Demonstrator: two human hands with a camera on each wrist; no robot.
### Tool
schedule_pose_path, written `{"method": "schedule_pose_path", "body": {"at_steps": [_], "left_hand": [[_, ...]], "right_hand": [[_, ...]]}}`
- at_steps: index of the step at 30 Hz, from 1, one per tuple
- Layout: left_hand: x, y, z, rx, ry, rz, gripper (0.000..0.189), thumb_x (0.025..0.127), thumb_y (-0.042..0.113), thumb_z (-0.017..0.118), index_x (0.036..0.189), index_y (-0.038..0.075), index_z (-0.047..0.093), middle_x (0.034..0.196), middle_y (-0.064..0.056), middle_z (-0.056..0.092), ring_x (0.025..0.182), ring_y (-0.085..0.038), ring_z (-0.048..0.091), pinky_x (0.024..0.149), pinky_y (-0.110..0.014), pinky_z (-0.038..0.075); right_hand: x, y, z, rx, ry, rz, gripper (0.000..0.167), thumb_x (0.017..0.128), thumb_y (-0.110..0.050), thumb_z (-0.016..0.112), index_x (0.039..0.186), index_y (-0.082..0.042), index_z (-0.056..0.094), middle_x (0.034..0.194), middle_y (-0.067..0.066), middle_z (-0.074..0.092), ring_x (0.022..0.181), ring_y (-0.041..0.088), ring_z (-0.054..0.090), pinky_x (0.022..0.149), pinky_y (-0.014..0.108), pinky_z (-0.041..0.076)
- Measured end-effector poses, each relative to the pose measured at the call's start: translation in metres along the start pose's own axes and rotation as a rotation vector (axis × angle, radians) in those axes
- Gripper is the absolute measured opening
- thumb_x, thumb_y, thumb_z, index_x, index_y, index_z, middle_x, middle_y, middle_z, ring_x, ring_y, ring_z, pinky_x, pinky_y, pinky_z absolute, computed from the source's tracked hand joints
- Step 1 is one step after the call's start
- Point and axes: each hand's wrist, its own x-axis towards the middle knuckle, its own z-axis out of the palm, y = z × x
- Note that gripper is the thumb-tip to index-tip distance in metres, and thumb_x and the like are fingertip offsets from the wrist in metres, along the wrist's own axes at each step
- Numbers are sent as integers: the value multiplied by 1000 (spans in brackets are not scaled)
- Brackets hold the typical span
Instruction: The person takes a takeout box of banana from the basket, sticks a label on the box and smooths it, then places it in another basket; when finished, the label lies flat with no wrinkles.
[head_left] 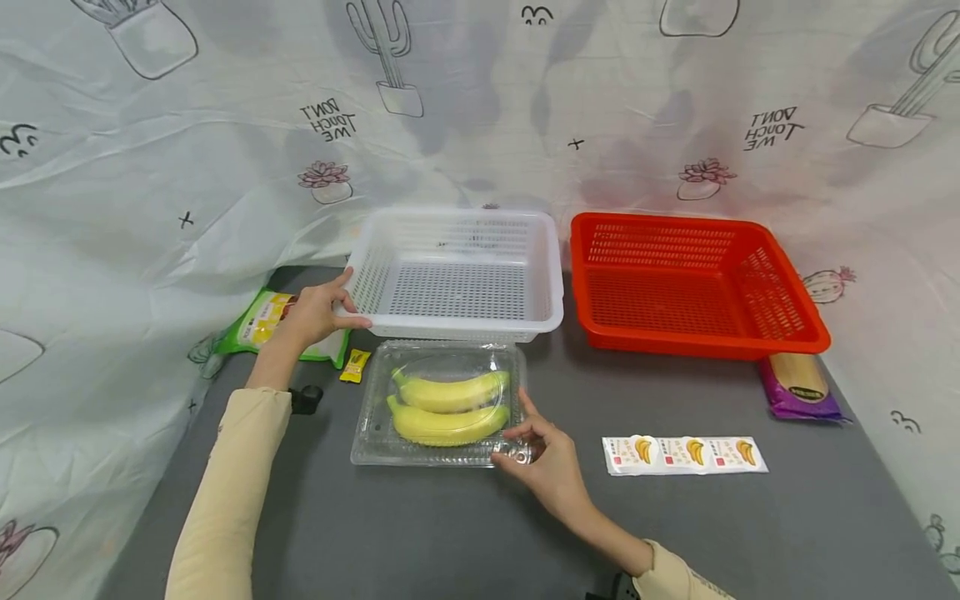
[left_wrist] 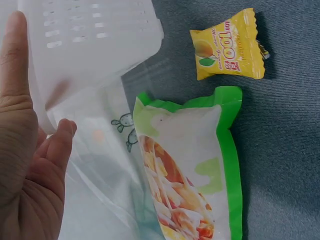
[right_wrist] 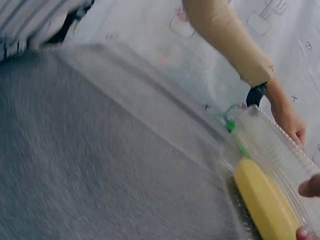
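Observation:
My left hand [head_left: 318, 312] grips the left rim of the white plastic basket [head_left: 465, 323], its thumb along the front edge. In the left wrist view, fingers curl at the rim of that basket [left_wrist: 100, 55]. In front of it lies a clear plastic clamshell box [head_left: 371, 446] with two yellow bananas [head_left: 450, 425] inside. My right hand [head_left: 551, 471] holds the box by its front right corner, thumb and fingers at the edge. The right wrist view shows a banana [right_wrist: 262, 200] through the clear plastic and only fingertips of that hand.
A red basket [head_left: 705, 346] stands at the back right, partly over a purple packet [head_left: 802, 392]. A strip of banana labels [head_left: 686, 456] lies at right. Beside my left hand are a green-and-white bag [head_left: 255, 325] and a small yellow candy packet [head_left: 355, 365]. A printed sheet hangs behind.

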Motion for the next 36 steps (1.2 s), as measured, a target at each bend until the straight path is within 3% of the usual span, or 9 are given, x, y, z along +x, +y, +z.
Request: {"method": "schedule_pose_path", "body": {"at_steps": [6,13,17,20,24,25,27,30,36], "left_hand": [[0,0,0,13,7,4,33,74,34,80,80,4,70,154,-16,25,45,-17,30,52,-32,33],[0,1,1,9,25,12,34,74,36,80,80,4,69,154,-17,27,45,-16,27,49,-31,31],[-6,4,2,21,44,17,38,77,37,78,89,2,71,153,-20,27,48,-20,44,52,-33,39],[-15,12,5,38,87,17,45,80,35,77,106,0,70,153,-23,26,87,-35,64,57,-43,47],[-31,31,13,33,240,39,45,81,24,78,116,-2,67,148,-28,31,130,-50,35,79,-61,46],[-35,38,16,3,288,50,41,81,19,78,115,-2,67,147,-29,34,133,-52,28,84,-63,44],[-44,55,22,-60,375,66,36,82,11,77,114,-2,68,143,-28,40,114,-48,52,86,-62,44],[-59,82,32,-257,449,76,29,84,5,73,113,0,69,140,-20,48,106,-40,60,83,-53,50],[-83,136,61,-663,445,139,25,83,0,72,108,-1,69,128,-14,61,118,-29,56,90,-44,49]], "right_hand": [[0,-10,2,-7,43,56,26,62,-1,87,83,-3,72,141,6,50,67,16,49,57,19,41],[-3,-36,2,25,112,1,25,60,7,86,79,-1,72,134,20,53,62,26,50,53,21,41],[-3,-17,4,30,92,-1,26,63,0,87,84,-4,73,139,12,52,67,20,52,53,22,43],[-4,-4,0,29,13,41,27,68,-6,86,92,-7,73,146,5,45,90,21,56,67,28,52],[-9,-8,-14,62,-83,79,33,75,-9,82,107,-9,72,151,10,36,128,36,43,92,48,47],[-10,-8,-19,81,-95,84,36,77,-9,81,111,-9,71,151,11,36,133,35,38,94,50,44],[-9,-8,-29,116,-97,83,40,79,-9,78,118,-9,69,150,11,37,138,29,34,98,49,42],[-4,-1,-44,136,-54,7,41,82,-5,75,122,-6,66,147,8,42,135,23,38,97,39,45],[15,31,-75,-95,158,-394,45,71,16,75,113,2,69,133,19,56,118,22,54,96,17,40]]}}
